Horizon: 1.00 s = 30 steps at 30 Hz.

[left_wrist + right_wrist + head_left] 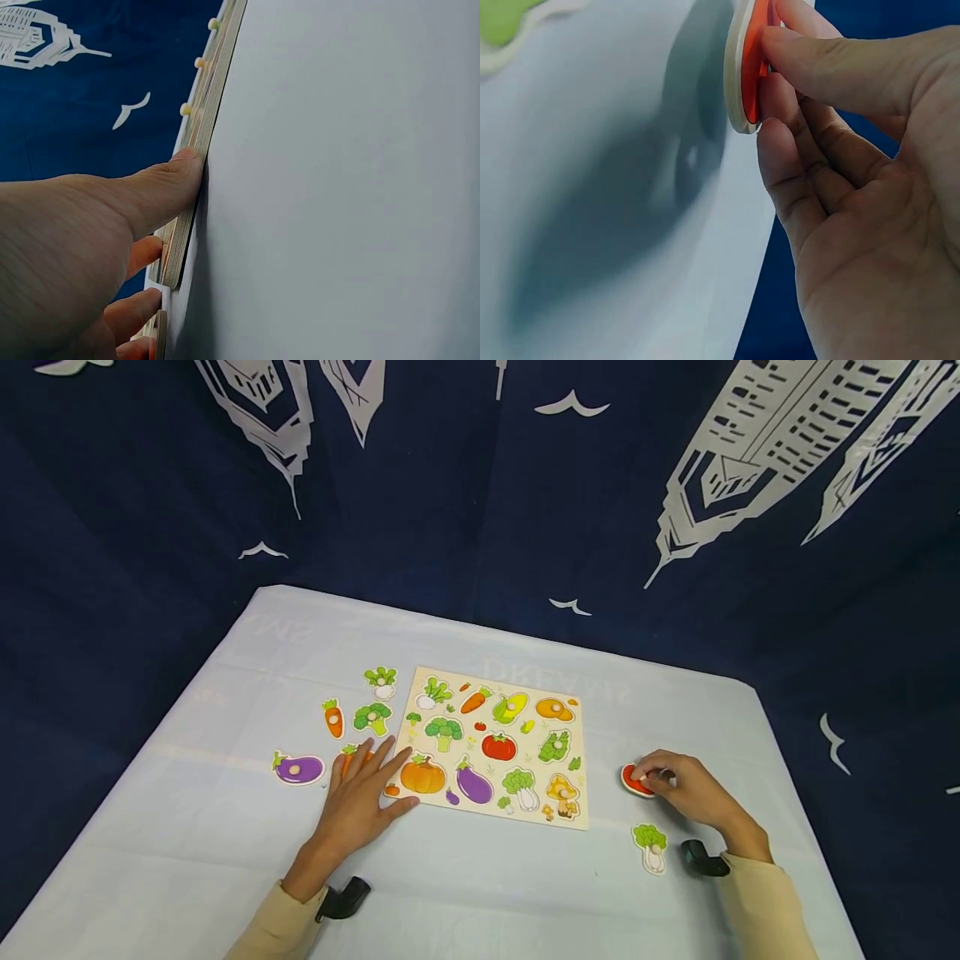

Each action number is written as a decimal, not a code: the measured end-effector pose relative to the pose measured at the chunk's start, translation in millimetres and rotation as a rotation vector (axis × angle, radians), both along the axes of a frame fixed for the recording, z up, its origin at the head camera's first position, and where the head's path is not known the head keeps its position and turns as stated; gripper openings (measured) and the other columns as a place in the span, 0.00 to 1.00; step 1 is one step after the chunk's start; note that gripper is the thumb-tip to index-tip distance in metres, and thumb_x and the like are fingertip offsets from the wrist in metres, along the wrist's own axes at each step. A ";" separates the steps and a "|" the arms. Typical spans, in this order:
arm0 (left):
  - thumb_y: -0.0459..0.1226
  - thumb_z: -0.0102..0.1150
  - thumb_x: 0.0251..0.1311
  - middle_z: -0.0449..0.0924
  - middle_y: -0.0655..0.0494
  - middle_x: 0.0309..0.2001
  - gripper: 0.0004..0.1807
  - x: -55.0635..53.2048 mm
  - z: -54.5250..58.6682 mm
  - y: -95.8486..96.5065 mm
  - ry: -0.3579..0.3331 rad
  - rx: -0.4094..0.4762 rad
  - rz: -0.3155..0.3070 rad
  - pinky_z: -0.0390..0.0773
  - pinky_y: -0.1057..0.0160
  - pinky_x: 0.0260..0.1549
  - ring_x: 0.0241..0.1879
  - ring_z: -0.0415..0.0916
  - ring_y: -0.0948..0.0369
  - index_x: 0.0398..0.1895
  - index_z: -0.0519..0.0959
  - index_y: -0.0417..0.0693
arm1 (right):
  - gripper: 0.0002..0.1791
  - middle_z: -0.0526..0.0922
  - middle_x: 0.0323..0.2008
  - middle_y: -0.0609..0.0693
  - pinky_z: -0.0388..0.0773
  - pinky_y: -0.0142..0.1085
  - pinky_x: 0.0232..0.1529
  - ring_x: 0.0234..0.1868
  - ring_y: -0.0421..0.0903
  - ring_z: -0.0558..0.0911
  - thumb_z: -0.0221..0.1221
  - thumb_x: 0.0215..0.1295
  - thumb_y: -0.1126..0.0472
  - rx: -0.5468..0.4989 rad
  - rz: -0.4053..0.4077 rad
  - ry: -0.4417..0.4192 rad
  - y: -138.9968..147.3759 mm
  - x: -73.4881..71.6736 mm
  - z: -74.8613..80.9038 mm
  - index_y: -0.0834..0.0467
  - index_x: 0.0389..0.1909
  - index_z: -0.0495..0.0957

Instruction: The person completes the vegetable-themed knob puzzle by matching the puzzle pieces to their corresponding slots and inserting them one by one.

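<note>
My right hand (pixel 693 789) pinches a red tomato puzzle piece (pixel 636 782) by its knob, right of the wooden puzzle board (pixel 487 831). In the right wrist view, this piece (pixel 751 82) is tilted up off the white cloth, with its shadow beneath. A bok choy piece (pixel 650 847) lies just below that hand. My left hand (pixel 360 802) rests with spread fingers at the board's lower left corner, thumb on its edge (pixel 199 195). Its fingers partly cover an orange pumpkin piece (pixel 351 755). On the board, the corn (pixel 511 707), potato and mushroom show knobs.
Left of the board lie a radish piece (pixel 381 683), a broccoli piece (pixel 372 718), a carrot piece (pixel 333 718) and an eggplant piece (pixel 298 769). White cloth (pixel 487 893) covers the table. A dark blue patterned curtain (pixel 465 510) hangs behind it.
</note>
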State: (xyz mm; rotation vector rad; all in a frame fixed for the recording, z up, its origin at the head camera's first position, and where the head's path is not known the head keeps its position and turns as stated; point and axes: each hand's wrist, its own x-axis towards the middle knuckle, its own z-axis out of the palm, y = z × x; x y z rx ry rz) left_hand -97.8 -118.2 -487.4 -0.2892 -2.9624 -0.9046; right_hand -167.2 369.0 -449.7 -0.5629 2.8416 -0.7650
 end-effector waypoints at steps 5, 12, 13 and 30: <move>0.49 0.71 0.56 0.58 0.42 0.77 0.42 -1.4 -1.0 -0.2 -0.018 -0.006 -0.002 0.37 0.32 0.70 0.77 0.46 0.38 0.73 0.68 0.50 | 0.13 0.85 0.39 0.48 0.78 0.30 0.39 0.36 0.37 0.76 0.63 0.59 0.76 -0.016 0.044 0.009 -13.1 -7.4 4.5 0.55 0.36 0.84; 0.49 0.72 0.56 0.59 0.42 0.76 0.42 -1.0 -0.6 -0.1 -0.021 -0.002 0.001 0.37 0.32 0.70 0.77 0.46 0.38 0.73 0.68 0.50 | 0.13 0.84 0.38 0.47 0.77 0.32 0.38 0.36 0.38 0.76 0.63 0.61 0.77 -0.043 0.106 0.008 -35.4 -15.7 7.5 0.56 0.40 0.84; 0.49 0.72 0.56 0.59 0.42 0.76 0.42 -0.8 -0.4 0.0 -0.021 -0.001 0.002 0.37 0.32 0.70 0.77 0.46 0.38 0.73 0.68 0.50 | 0.13 0.84 0.39 0.47 0.77 0.32 0.38 0.36 0.38 0.76 0.63 0.61 0.77 -0.046 0.119 0.015 -38.9 -16.8 7.4 0.56 0.40 0.84; 0.47 0.72 0.56 0.60 0.42 0.76 0.40 0.9 0.5 -0.1 0.008 0.012 0.002 0.39 0.32 0.70 0.76 0.47 0.38 0.72 0.69 0.49 | 0.11 0.84 0.39 0.46 0.77 0.30 0.36 0.36 0.39 0.76 0.63 0.62 0.75 -0.075 0.263 0.036 -88.2 -30.3 11.3 0.56 0.39 0.85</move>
